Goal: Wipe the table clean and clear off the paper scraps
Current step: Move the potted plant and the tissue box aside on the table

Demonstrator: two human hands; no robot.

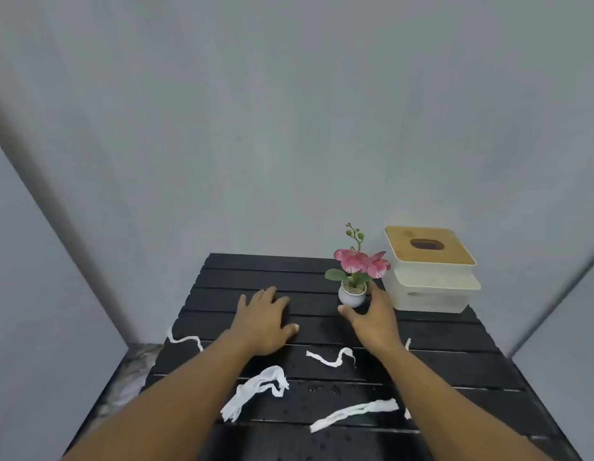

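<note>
A black slatted table (242, 277) carries several white paper scraps: one at the left edge (184, 340), a curled one in the middle (330, 357), a larger one (255, 390) and a long strip (354, 412) nearer me. Water drops (335, 390) dot the slats. My left hand (264, 319) lies flat on the table, fingers spread, holding nothing. My right hand (373, 319) curls around the base of a small white pot with a pink flower (353, 294), thumb in front, fingers behind; a firm grip cannot be told.
A white tissue box with a wooden lid (428, 271) stands at the table's back right, right of the flower pot. Grey walls enclose the table on three sides. A marbled floor (136, 367) shows at the left.
</note>
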